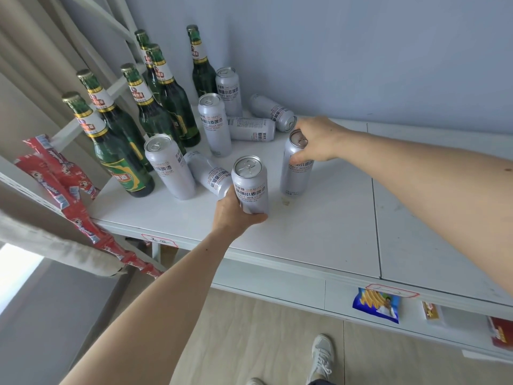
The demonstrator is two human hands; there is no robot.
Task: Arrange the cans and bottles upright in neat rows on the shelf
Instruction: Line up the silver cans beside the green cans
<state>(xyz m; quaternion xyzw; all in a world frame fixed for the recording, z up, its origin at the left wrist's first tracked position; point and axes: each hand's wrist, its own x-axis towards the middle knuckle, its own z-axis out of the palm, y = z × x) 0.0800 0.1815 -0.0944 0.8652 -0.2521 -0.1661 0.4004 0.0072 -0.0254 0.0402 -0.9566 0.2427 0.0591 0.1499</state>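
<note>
6 green bottles (155, 107), 8 silver cans (213, 123), 2 hands (236, 215).

Shop: price-tagged shelf (305, 234) stocked with beer bottles (122, 162)

The right half of the white shelf (416, 218), from the seam rightward and along the front edge, lies bare and gives a hand open passage. The left half is crowded: six green bottles (116, 151) stand upright at the back left corner, with upright silver cans (170, 166) just beside them and three fallen cans (251, 128) lying across the gaps between, one wedged between two upright cans near the front. The wall (361, 51) closes the back, and red snack packets (63, 173) hang at the left end.
</note>
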